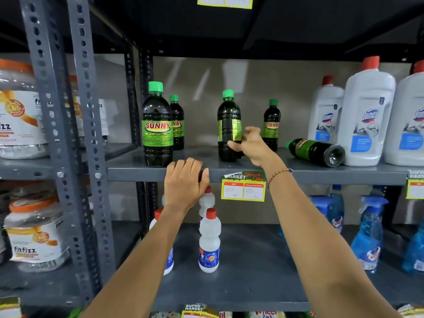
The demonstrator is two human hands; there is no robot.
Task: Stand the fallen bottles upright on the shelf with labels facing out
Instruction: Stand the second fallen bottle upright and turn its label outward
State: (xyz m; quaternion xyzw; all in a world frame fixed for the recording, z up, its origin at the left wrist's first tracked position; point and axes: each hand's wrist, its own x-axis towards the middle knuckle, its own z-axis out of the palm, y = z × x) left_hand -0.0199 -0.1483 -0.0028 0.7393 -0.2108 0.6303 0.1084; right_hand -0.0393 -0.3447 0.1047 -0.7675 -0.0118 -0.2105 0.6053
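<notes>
Dark Sunny bottles with green caps stand on the grey middle shelf (137, 173). The front left one (157, 131) is upright with its label facing out, and another (177, 125) stands behind it. The centre bottle (228, 115) is upright with its label turned to the side. My right hand (252, 145) is beside it, fingers spread, thumb at its lower front. A further bottle (271, 125) stands at the back. One bottle (314, 151) lies on its side at the right, base towards me. My left hand (183, 182) grips the shelf's front edge.
Large white Domex bottles (367, 115) with red caps stand right against the fallen bottle. A yellow price tag (243, 191) hangs on the shelf lip. Below are small white bottles (209, 244) and blue spray bottles (369, 235). Grey slotted uprights (87, 134) bound the bay on the left.
</notes>
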